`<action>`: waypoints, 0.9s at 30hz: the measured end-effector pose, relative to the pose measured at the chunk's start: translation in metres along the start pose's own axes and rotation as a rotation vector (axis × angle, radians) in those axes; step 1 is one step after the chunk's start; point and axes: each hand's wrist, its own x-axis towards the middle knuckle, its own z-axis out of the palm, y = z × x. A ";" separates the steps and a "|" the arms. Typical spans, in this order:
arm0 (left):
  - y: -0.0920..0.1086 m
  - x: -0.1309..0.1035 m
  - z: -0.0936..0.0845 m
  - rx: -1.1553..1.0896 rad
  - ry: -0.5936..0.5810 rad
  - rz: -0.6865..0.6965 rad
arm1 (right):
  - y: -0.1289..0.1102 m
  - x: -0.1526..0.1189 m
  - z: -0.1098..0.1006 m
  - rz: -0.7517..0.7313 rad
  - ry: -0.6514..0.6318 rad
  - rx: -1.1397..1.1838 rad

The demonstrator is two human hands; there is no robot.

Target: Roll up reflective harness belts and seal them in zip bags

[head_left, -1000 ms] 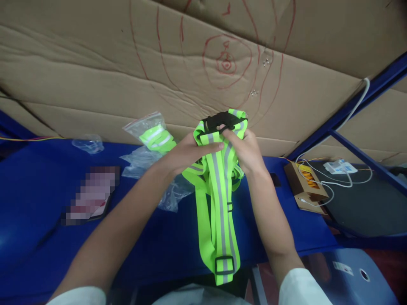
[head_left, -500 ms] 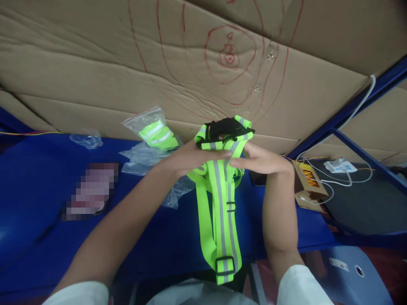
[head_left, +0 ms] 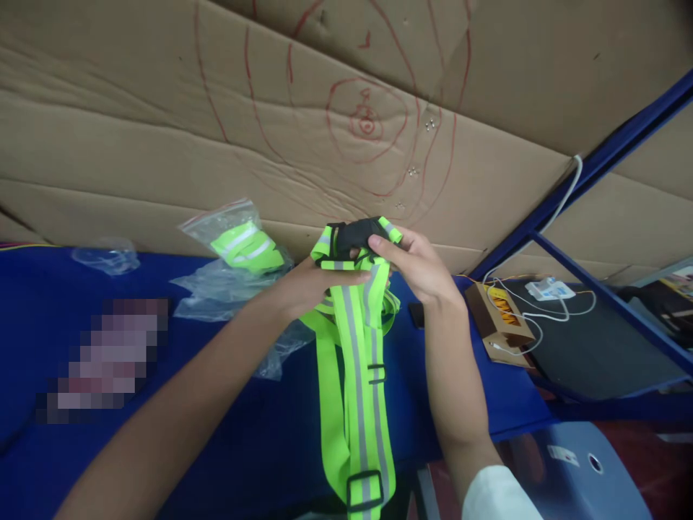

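Note:
A neon-green reflective vest [head_left: 354, 375] made of straps with grey stripes hangs folded from both hands, in the middle of the head view. My left hand [head_left: 319, 283] is closed round its upper part from the left, some fingers hidden behind the straps. My right hand [head_left: 414, 263] grips the top from the right, its thumb on the black piece [head_left: 357, 235] there. A black slide buckle [head_left: 364, 491] hangs at the lower end, over the table's near edge. Left of the hands lies a clear zip bag [head_left: 243, 238] with another green striped strap item inside.
On the blue tabletop [head_left: 216, 397] lie crumpled clear bags [head_left: 211, 289] and a pixelated phone-like object [head_left: 108, 357]. A cardboard wall [head_left: 271, 159] with red drawn circles stands behind. At right are an open carton [head_left: 495, 314], white cables [head_left: 541, 318] and a blue frame bar [head_left: 611, 296].
My right thumb has moved up from the straps onto the black piece at the top. The camera view has shifted, so most things appear farther left and lower.

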 end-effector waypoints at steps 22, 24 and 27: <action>-0.018 -0.003 0.006 -0.137 -0.336 -0.128 | 0.001 -0.005 -0.002 -0.070 0.131 -0.270; -0.017 -0.003 0.006 -0.157 -0.359 -0.154 | -0.002 -0.007 -0.007 -0.037 0.049 -0.269; -0.022 -0.001 0.012 -0.175 -0.362 -0.188 | -0.007 -0.010 -0.006 -0.074 0.072 -0.280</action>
